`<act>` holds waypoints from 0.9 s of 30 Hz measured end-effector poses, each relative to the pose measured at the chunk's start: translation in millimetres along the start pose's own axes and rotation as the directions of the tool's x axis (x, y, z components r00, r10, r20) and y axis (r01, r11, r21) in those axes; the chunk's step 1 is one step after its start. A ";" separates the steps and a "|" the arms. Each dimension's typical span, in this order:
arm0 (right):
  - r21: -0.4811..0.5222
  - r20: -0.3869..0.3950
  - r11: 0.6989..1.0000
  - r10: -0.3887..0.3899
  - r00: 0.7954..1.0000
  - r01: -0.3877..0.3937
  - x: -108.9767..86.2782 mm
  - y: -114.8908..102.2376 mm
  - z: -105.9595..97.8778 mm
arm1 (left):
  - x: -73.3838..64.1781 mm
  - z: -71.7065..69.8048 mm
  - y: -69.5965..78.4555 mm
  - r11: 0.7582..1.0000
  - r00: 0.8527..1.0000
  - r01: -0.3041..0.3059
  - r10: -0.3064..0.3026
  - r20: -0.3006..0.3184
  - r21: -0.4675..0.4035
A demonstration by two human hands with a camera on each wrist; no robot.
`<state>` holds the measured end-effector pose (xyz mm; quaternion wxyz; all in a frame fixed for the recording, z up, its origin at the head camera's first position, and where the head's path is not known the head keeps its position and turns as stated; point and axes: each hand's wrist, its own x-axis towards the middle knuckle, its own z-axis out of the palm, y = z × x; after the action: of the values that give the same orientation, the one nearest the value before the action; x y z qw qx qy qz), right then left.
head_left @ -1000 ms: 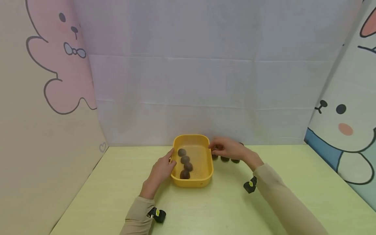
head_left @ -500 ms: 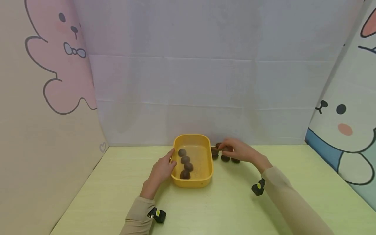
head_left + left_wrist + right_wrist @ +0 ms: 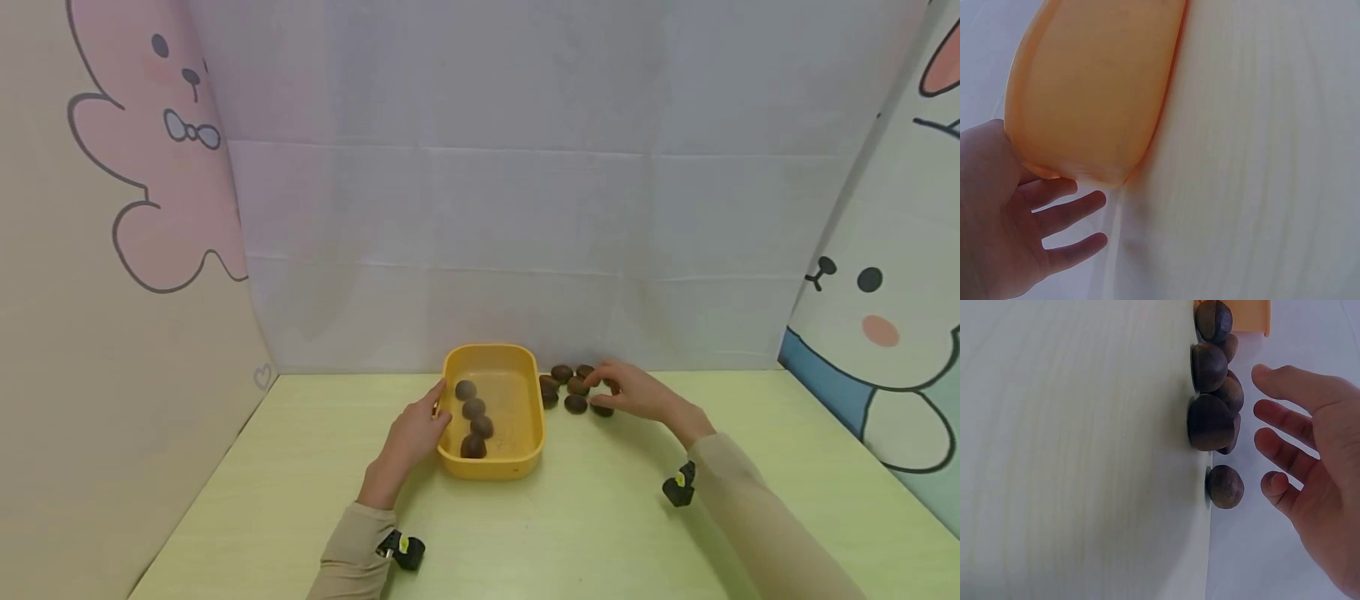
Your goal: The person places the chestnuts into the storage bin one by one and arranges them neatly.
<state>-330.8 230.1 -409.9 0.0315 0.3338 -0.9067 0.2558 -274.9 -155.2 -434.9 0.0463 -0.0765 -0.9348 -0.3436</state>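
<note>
A yellow plastic tub [image 3: 491, 469] stands on the table with several brown chestnuts [image 3: 473, 408] in it, in a line along its left side. At its left wall my left hand [image 3: 411, 429] grips the rim, thumb over the edge and fingers along the outside. In the left wrist view, fingertips show beside the tub [image 3: 1091, 94]; the thumb is hidden. Right of the tub lie several more chestnuts [image 3: 576, 404]. My right hand [image 3: 637, 392] hovers above the rightmost of these, fingers relaxed and apart. Nothing is between its fingers in the right wrist view, where a lone chestnut [image 3: 1225, 487] lies apart.
A pale curtain [image 3: 450, 208] closes off the back edge of the light table [image 3: 525, 542]. Side panels carry a pink cartoon figure [image 3: 168, 183] at left and a white one [image 3: 885, 358] at right. Both wrists wear small black cameras.
My right hand has moved rightward from the tub's right rim across the chestnuts, uncovering several of them. The left hand and the tub stay in place.
</note>
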 end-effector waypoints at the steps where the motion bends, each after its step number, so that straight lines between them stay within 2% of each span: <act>1: -0.002 0.003 1.000 0.007 1.000 -0.007 -1.5 1.9 0.4 | -0.1 0.0 -0.1 1.000 1.000 0.000 0.000 -0.001 -0.001; 14: 0.037 0.049 0.998 0.049 0.998 -0.051 -10.5 16.6 2.9 | 0.0 -0.2 -1.3 1.000 1.000 0.001 -0.001 -0.006 -0.003; 21: -0.006 0.090 0.995 0.100 0.991 -0.100 -12.4 22.1 5.8 | 1.0 0.4 -1.4 1.000 1.000 0.002 -0.002 -0.003 -0.008; 27: -0.032 0.068 0.994 0.103 0.992 -0.101 -11.8 22.6 6.3 | 2.0 1.7 -2.1 1.000 1.000 -0.004 0.004 -0.005 -0.007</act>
<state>-335.0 248.6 -428.1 -0.0086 0.2954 -0.9267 0.2323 -277.3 -155.4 -437.3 0.0492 -0.0777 -0.9334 -0.3470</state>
